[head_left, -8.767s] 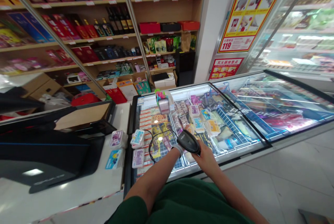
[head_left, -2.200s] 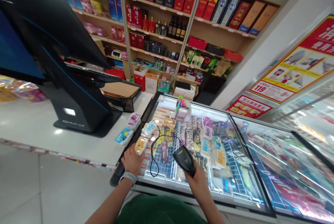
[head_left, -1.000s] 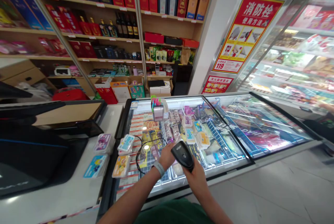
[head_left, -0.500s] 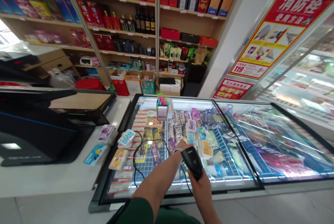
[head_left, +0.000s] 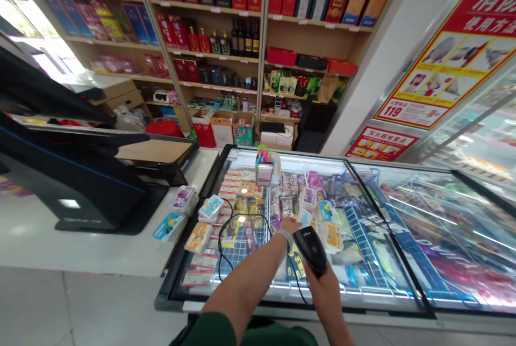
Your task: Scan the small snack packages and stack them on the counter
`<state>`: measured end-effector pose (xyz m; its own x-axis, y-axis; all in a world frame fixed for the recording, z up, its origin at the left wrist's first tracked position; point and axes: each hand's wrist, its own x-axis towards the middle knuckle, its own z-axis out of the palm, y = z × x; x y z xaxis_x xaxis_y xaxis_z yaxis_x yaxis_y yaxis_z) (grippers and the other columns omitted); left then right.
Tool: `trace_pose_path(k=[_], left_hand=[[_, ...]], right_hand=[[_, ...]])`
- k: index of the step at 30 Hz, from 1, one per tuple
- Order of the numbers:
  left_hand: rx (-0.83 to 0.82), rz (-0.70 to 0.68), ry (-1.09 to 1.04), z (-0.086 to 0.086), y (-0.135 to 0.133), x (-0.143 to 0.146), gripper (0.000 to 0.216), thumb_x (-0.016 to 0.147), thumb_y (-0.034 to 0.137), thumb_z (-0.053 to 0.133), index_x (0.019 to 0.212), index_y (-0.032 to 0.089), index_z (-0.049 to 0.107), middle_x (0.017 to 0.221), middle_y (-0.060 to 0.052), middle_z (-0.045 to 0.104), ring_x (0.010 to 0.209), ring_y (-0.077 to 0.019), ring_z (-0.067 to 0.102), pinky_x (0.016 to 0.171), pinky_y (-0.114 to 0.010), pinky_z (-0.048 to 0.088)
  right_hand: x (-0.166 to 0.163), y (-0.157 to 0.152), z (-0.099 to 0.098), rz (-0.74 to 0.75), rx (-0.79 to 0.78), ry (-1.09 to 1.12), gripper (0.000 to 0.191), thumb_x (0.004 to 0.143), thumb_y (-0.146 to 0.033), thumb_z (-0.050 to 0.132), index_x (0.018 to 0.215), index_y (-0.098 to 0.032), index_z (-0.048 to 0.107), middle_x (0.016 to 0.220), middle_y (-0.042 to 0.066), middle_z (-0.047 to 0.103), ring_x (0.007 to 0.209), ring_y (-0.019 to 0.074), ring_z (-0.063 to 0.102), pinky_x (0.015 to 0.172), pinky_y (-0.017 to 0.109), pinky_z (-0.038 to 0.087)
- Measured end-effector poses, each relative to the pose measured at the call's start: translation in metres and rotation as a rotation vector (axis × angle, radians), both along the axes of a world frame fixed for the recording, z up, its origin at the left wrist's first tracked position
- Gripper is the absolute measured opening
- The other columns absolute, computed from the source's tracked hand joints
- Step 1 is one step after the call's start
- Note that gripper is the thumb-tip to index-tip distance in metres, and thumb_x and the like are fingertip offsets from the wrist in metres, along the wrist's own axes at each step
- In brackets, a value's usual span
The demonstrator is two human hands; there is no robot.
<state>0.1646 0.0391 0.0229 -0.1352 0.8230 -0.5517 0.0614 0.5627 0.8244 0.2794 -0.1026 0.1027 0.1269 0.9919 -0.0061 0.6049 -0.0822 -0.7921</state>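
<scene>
My right hand [head_left: 325,287] grips a black barcode scanner [head_left: 310,249] by its handle, with the head tilted up and forward over the glass lid. My left hand [head_left: 291,225] reaches across to just behind the scanner, beside a light blue pack [head_left: 305,218]. Its fingers are small and partly hidden, so whether they grip that pack cannot be made out. Around it on the glass lie a purple-labelled pack [head_left: 309,198], a blue pack [head_left: 325,210] and orange packs [head_left: 332,236]. A black cable [head_left: 220,238] loops over the glass on the left.
The glass-topped freezer [head_left: 245,252] holds bagged goods in wire baskets. On its left edge sit more small packs [head_left: 198,236], with others [head_left: 169,226] on the white counter [head_left: 116,252] near a black till screen [head_left: 92,190]. Shelves of boxes and bottles [head_left: 244,40] stand behind.
The view has swung left, so the whole scene sits further right. My left hand stays by the packs, and the scanner remains in my right hand.
</scene>
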Motion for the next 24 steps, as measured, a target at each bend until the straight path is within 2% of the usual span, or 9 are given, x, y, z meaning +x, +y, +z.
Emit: trace_pose_path(k=[6, 9, 14, 18, 24], left_hand=[[-0.035, 0.190, -0.207, 0.011, -0.044, -0.037, 0.011, 0.078, 0.024, 0.060, 0.080, 0.017, 0.051, 0.061, 0.003, 0.053, 0.054, -0.0121, 0.058, 0.061, -0.028, 0.052], [-0.061, 0.207, -0.308, 0.017, -0.070, -0.067, 0.011, 0.085, 0.024, 0.053, 0.092, 0.017, 0.048, 0.073, -0.001, 0.060, 0.057, -0.0119, 0.062, 0.062, -0.028, 0.055], [-0.044, 0.232, -0.529, 0.030, -0.104, -0.109, 0.017, 0.092, 0.026, 0.046, 0.105, 0.017, 0.041, 0.088, -0.009, 0.067, 0.068, -0.0172, 0.070, 0.064, -0.030, 0.057], [0.027, 0.226, -0.622, 0.042, -0.116, -0.127, 0.020, 0.090, 0.023, 0.052, 0.106, 0.017, 0.042, 0.092, -0.010, 0.067, 0.070, -0.0176, 0.070, 0.065, -0.030, 0.058], [0.167, 0.166, -0.549, 0.064, -0.118, -0.143, 0.037, 0.078, 0.012, 0.064, 0.107, 0.018, 0.042, 0.098, -0.009, 0.067, 0.075, -0.0167, 0.070, 0.072, -0.031, 0.058]], right_hand=[[-0.011, 0.001, 0.000, -0.015, 0.035, -0.002, 0.056, 0.075, -0.058, 0.056, 0.103, -0.011, 0.065, 0.082, 0.013, 0.073, 0.079, 0.0309, 0.068, 0.067, 0.037, 0.053], [-0.019, 0.006, 0.007, 0.025, 0.024, 0.027, 0.052, 0.076, -0.053, 0.056, 0.105, -0.012, 0.065, 0.086, 0.012, 0.074, 0.082, 0.0303, 0.068, 0.070, 0.036, 0.053], [-0.028, 0.010, 0.019, 0.009, 0.059, 0.027, 0.052, 0.077, -0.050, 0.055, 0.112, -0.013, 0.063, 0.093, 0.011, 0.074, 0.090, 0.0300, 0.068, 0.075, 0.036, 0.053], [-0.026, 0.007, 0.024, -0.042, 0.086, -0.009, 0.051, 0.075, -0.050, 0.055, 0.110, -0.013, 0.064, 0.093, 0.012, 0.074, 0.089, 0.0301, 0.069, 0.074, 0.036, 0.052], [-0.023, 0.007, 0.032, -0.009, 0.064, -0.012, 0.046, 0.076, -0.047, 0.056, 0.108, -0.014, 0.064, 0.091, 0.010, 0.074, 0.088, 0.0288, 0.068, 0.074, 0.035, 0.052]])
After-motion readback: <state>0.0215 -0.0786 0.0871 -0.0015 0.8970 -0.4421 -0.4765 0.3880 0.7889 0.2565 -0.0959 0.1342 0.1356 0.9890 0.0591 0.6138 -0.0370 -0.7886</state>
